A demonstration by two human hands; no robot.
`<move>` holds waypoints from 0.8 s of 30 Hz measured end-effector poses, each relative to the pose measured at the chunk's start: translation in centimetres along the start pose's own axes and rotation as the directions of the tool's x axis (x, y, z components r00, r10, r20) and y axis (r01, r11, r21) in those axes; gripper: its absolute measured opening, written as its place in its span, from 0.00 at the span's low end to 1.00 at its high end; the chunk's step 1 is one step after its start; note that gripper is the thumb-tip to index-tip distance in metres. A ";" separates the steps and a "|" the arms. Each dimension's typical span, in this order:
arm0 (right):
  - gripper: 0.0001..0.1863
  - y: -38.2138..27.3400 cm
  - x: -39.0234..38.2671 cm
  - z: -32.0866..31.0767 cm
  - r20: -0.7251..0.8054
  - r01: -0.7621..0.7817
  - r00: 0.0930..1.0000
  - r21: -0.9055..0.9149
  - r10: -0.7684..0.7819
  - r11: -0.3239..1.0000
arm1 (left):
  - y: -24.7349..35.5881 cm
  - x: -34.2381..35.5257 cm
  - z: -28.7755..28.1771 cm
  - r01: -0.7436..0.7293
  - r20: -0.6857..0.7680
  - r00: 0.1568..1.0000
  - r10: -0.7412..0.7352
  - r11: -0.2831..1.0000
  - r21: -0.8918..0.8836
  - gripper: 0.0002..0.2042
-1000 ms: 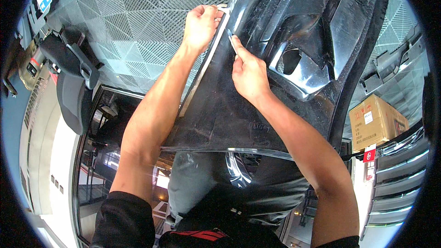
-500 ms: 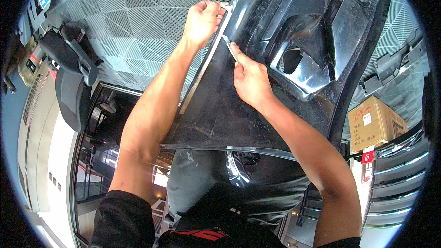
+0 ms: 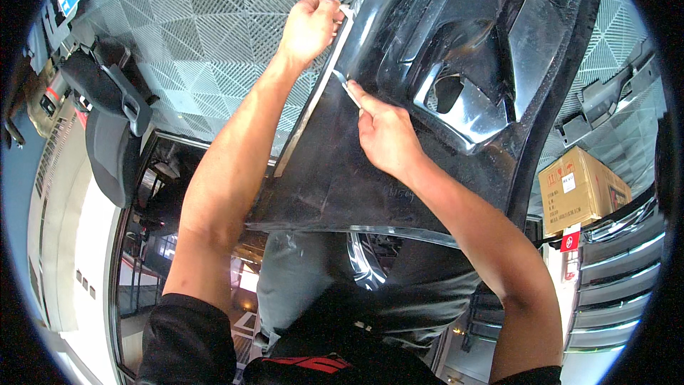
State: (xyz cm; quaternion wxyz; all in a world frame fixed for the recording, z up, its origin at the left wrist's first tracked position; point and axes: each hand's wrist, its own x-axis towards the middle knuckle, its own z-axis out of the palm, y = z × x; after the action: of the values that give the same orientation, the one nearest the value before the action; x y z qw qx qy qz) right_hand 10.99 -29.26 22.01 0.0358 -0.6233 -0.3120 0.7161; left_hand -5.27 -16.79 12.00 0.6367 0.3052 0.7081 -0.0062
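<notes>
A large glossy black moulded car panel [image 3: 342, 164] lies in front of me, with an opening in its raised right part. Along its left edge runs a narrow pale strip of tape [image 3: 308, 110]. At the strip's far end my left hand [image 3: 310, 27] is closed in a pinch on its whitish tip. My right hand [image 3: 388, 132] grips a slim knife [image 3: 343, 80], index finger stretched along it. The blade points up and left, its tip beside the strip on the panel. Whether the tip touches the tape is too fine to tell.
Grey ribbed floor tiles [image 3: 185, 36] spread beyond the panel. A black chair [image 3: 110, 135] stands at the left. On the right are a cardboard box [image 3: 573, 192], a grey plastic part [image 3: 613, 96] and a dark slatted grille-like part [image 3: 609, 292].
The knife in my right hand has moved slightly left and nearer to me along the strip. My left hand has shifted a little left and away, still pinching the tape's end.
</notes>
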 end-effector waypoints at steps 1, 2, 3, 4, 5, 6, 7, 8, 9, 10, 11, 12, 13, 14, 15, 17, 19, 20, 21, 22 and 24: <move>0.29 0.2 -0.2 0.2 -0.010 0.012 1.000 0.011 -0.012 1.000 | 0.4 0.2 0.0 -0.023 0.011 1.000 0.023 0.999 0.031 0.24; 0.29 0.4 -0.3 0.4 -0.020 0.024 1.000 0.023 -0.024 0.999 | 0.8 0.4 -0.1 -0.020 -0.002 1.000 0.021 0.976 0.215 0.26; 0.28 0.4 -0.4 0.7 -0.050 0.075 0.996 0.067 -0.072 0.995 | 2.0 0.4 0.0 -0.013 -0.010 1.000 0.019 0.920 0.393 0.28; 0.28 0.5 -0.5 0.6 -0.047 0.057 0.997 0.080 -0.053 0.995 | 2.8 0.3 0.2 -0.005 -0.020 1.000 0.019 0.831 0.557 0.30; 0.27 0.6 -0.6 0.3 -0.044 0.038 0.998 0.094 -0.034 0.995 | 2.7 0.3 0.6 -0.060 -0.049 0.993 0.111 0.802 0.594 0.34; 0.27 0.5 -0.8 0.2 -0.035 0.020 0.999 0.107 -0.016 0.994 | 2.7 0.1 0.9 -0.076 -0.067 0.986 0.150 0.774 0.628 0.33; 0.28 0.7 -1.1 0.1 -0.057 0.036 0.998 0.109 -0.029 0.993 | 2.7 -0.2 1.2 -0.089 -0.082 0.978 0.191 0.745 0.662 0.32; 0.28 1.2 -1.5 -0.1 -0.080 0.051 0.996 0.110 -0.042 0.993 | 2.8 -0.4 1.3 -0.101 -0.096 0.968 0.231 0.713 0.694 0.32; 0.29 1.3 -1.7 -0.4 -0.096 0.069 0.994 0.110 -0.058 0.991 | 2.3 0.0 1.1 -0.098 -0.085 0.975 0.205 0.742 0.663 0.30; 0.28 1.4 -1.8 -0.8 -0.114 0.059 0.992 0.131 -0.044 0.990 | 2.0 0.5 0.6 -0.093 -0.073 0.981 0.178 0.769 0.632 0.29; 0.28 1.5 -1.9 -1.3 -0.132 0.050 0.991 0.152 -0.030 0.987 | 1.5 0.9 0.2 -0.086 -0.060 0.986 0.152 0.796 0.599 0.28; 0.27 1.6 -2.1 -1.8 -0.156 0.034 0.988 0.174 -0.007 0.984 | 1.7 0.8 0.3 -0.083 -0.044 0.990 0.134 0.805 0.587 0.26; 0.26 2.2 -1.5 -2.2 -0.217 0.074 0.975 0.152 -0.040 0.986 | 1.9 0.8 0.3 -0.079 -0.028 0.993 0.117 0.815 0.574 0.25; 0.26 3.3 -0.3 -1.9 -0.354 0.222 0.915 0.046 -0.192 0.974 | 2.1 0.8 0.4 -0.074 -0.013 0.995 0.098 0.824 0.562 0.23; 0.25 2.5 0.5 -2.6 -0.331 0.145 0.938 0.096 -0.106 0.985 | 2.3 0.5 0.4 -0.053 -0.029 0.996 0.082 0.835 0.548 0.18; 0.25 0.9 2.3 -3.0 -0.331 0.109 0.942 0.150 -0.054 0.983 | 1.4 0.6 -0.3 -0.048 -0.057 0.995 0.087 0.865 0.499 0.16; 0.25 1.5 4.9 -1.8 -0.463 0.248 0.871 0.124 -0.165 0.961 | 1.5 0.7 0.2 -0.057 -0.059 0.994 0.094 0.892 0.448 0.15; 0.25 1.9 5.7 -1.1 -0.526 0.315 0.823 0.103 -0.217 0.944 | 1.7 0.5 0.6 -0.061 -0.059 0.994 0.095 0.904 0.423 0.15; 0.26 1.1 6.1 -0.5 -0.529 0.314 0.826 0.145 -0.194 0.938 | 1.5 0.3 0.4 -0.053 -0.072 0.993 0.089 0.915 0.400 0.14; 0.26 0.6 6.2 -0.4 -0.481 0.245 0.867 0.181 -0.132 0.952 | 1.3 0.2 0.3 -0.036 -0.080 0.994 0.068 0.935 0.354 0.14; 0.26 -0.3 6.2 -0.4 -0.377 0.099 0.926 0.239 -0.002 0.966 | 1.1 0.1 0.4 -0.003 -0.089 0.996 0.027 0.967 0.254 0.14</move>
State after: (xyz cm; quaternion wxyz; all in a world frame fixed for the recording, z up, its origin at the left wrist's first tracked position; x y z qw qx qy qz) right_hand 9.94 -26.15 16.74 0.1925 -0.7302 -0.2214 0.6170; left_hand -4.48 -16.02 12.25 0.5592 0.3896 0.7277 -0.0779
